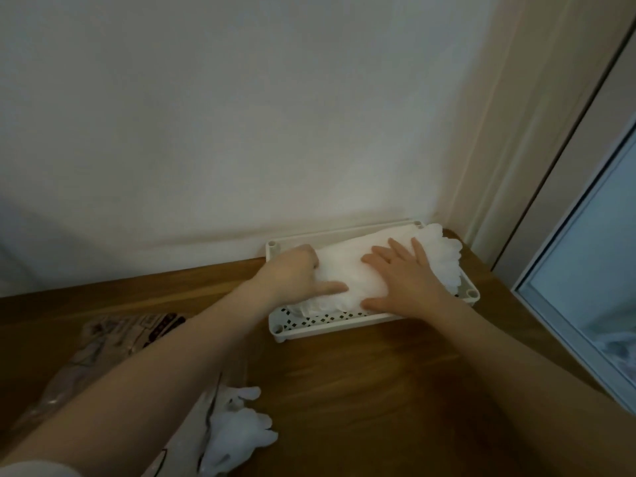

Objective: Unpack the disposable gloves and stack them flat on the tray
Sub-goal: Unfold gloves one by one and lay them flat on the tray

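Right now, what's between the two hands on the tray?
Head view: the white stack of disposable gloves fills the stretch between the left hand and right hand, both on top of it in the white perforated tray.

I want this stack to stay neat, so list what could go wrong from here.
1. The glove stack overhangs the white perforated tray at its far right end, so the fingers there may slide out once the right hand lifts.
2. The left hand grips the stack's left end and could bunch it.
3. Loose gloves near the wooden table's front edge could fall.
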`<state>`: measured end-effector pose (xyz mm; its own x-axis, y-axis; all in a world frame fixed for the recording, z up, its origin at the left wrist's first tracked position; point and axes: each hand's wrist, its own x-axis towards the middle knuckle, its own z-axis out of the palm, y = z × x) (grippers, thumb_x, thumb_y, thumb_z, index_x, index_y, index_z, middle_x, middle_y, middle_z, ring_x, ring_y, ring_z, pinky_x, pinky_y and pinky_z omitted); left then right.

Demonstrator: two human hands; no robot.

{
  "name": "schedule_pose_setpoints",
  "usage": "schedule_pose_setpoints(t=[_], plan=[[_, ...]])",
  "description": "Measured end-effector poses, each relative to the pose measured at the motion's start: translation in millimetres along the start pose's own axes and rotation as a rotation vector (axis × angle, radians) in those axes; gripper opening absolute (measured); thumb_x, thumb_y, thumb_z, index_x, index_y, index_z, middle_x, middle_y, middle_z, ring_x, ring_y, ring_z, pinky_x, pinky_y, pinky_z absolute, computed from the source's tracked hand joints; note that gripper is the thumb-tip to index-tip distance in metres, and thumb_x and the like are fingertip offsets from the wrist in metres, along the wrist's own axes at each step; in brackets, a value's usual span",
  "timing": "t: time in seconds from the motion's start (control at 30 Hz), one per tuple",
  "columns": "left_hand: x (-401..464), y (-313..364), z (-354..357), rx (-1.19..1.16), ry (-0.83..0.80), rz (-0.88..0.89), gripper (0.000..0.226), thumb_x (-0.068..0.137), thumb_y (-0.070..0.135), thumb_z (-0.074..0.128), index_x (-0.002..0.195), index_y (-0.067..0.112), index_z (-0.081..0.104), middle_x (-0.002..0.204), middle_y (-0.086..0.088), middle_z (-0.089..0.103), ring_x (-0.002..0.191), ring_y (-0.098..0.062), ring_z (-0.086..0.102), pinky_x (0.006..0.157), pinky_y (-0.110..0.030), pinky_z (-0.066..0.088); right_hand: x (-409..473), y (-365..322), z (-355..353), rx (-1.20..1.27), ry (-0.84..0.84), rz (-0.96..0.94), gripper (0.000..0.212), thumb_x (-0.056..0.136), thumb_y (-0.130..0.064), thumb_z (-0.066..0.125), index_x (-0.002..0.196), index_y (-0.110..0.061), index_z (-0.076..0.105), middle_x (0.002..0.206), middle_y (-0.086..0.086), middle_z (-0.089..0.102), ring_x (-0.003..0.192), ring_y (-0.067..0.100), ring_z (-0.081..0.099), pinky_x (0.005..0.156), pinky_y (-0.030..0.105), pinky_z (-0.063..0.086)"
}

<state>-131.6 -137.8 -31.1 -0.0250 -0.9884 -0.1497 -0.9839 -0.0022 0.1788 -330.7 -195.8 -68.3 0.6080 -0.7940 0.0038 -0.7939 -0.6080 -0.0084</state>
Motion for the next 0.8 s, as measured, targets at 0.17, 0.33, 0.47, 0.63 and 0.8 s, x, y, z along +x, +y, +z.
schedule_pose_setpoints(t=[0.17, 0.33, 0.47, 0.63, 0.8], plan=[[-2, 0, 10, 0.174, 0.014, -0.009, 0.082, 0.075, 0.063, 0.061, 0.131, 0.007, 0.041, 0.13, -0.005, 0.043, 0.112, -0.021, 0.048, 0.088, -0.033, 0.044, 0, 26, 6, 0.078, -0.004, 0.098, 0.094, 0.07, -0.074, 0.057, 0.147, -0.037, 0.017, 0.159, -0.006, 0.003, 0.146, 0.023, -0.008, 0.112, 0.053, -0.013], [-2, 5, 13, 0.189, 0.031, -0.072, 0.076, 0.078, 0.059, 0.061, 0.13, 0.007, 0.042, 0.128, -0.007, 0.043, 0.11, -0.022, 0.049, 0.079, -0.032, 0.045, -1, 38, 9, 0.246, -0.072, 0.208, 0.115, 0.064, -0.072, 0.065, 0.15, -0.03, 0.002, 0.159, -0.004, -0.008, 0.146, 0.021, -0.01, 0.117, 0.05, -0.004], [-3, 8, 10, 0.272, 0.007, -0.12, 0.084, 0.077, 0.066, 0.056, 0.135, 0.009, 0.035, 0.134, -0.008, 0.042, 0.12, -0.026, 0.043, 0.088, -0.037, 0.043, 0, 37, 3, 0.266, -0.141, 0.223, 0.123, 0.063, -0.073, 0.066, 0.151, -0.021, -0.003, 0.16, -0.001, -0.004, 0.146, 0.024, -0.006, 0.116, 0.051, -0.004], [-13, 15, -10, 0.349, 0.091, -0.049, 0.081, 0.08, 0.077, 0.032, 0.129, 0.015, 0.047, 0.14, -0.008, 0.041, 0.134, -0.028, 0.028, 0.112, -0.049, 0.017, -16, 7, -26, -0.079, 0.04, 0.145, 0.123, 0.062, -0.089, 0.043, 0.151, -0.018, -0.003, 0.16, 0.0, -0.004, 0.145, 0.032, -0.012, 0.108, 0.061, -0.013], [-46, 18, -26, 0.043, 0.303, 0.086, 0.037, 0.101, 0.037, 0.029, 0.129, 0.019, 0.042, 0.121, -0.007, 0.058, 0.106, -0.026, 0.054, 0.093, -0.042, 0.043, -38, -66, -62, 0.239, 0.067, -0.296, 0.048, 0.087, -0.051, 0.057, 0.123, -0.02, 0.056, 0.128, -0.001, 0.055, 0.118, 0.018, 0.05, 0.102, 0.036, 0.038]])
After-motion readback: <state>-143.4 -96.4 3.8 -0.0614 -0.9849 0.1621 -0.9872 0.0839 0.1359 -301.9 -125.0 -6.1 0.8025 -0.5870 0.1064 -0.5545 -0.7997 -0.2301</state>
